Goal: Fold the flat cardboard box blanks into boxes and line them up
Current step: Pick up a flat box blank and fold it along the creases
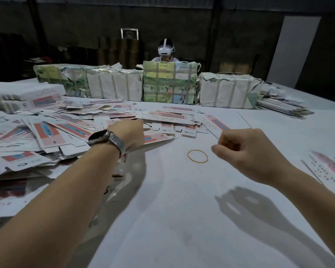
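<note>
A white table (191,219) fills the view. Along its far edge stand four strapped bundles (170,85), with a person in a white headset (165,47) behind them. A loose heap of flat box blanks (52,130) covers the left half, and a few more blanks (329,169) lie at the right edge. The left hand (130,133), with a wristwatch (100,136) on its wrist, reaches onto the heap; I cannot tell how its fingers lie. The right hand (246,151) hovers over the table, fingers curled, holding nothing visible. A yellow rubber band (197,156) lies between the hands.

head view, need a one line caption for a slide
Left hand reaches into the heap of flat box blanks; the right hand hovers curled beside a rubber band on the white table.
</note>
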Action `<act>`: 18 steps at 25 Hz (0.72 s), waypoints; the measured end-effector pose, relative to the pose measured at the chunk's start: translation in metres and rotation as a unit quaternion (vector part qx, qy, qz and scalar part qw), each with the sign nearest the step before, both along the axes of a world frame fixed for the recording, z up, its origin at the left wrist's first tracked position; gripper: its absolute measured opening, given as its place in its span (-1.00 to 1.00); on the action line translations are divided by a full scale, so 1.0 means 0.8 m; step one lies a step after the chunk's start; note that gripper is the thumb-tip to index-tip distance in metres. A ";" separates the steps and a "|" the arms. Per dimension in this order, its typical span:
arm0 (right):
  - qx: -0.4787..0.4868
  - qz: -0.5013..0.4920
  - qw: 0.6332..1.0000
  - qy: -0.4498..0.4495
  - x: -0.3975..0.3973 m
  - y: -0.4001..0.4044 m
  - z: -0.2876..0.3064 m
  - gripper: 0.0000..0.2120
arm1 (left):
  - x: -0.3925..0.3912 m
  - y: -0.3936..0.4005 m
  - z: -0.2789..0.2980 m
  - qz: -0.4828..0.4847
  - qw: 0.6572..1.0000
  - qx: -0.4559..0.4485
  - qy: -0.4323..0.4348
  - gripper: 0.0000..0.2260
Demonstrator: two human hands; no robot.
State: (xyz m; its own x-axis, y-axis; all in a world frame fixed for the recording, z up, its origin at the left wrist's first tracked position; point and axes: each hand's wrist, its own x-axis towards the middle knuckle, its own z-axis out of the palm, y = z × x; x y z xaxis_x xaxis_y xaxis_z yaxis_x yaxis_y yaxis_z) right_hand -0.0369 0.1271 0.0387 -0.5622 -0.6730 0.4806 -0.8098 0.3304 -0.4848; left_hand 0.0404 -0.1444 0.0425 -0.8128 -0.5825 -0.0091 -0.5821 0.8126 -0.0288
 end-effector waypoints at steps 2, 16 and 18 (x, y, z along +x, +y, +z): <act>-0.011 -0.008 1.000 -0.006 -0.002 -0.002 0.000 -0.72 | 0.000 0.020 0.022 -0.035 0.997 0.008 0.067 -0.56; -0.377 -0.065 0.897 -0.223 0.002 -0.006 0.010 -0.34 | -0.022 0.223 -0.002 -0.239 0.544 0.667 0.449 -0.42; -0.367 -0.069 0.909 -0.187 0.006 -0.008 0.008 -0.25 | -0.024 0.221 0.000 -0.233 0.556 0.669 0.434 -0.53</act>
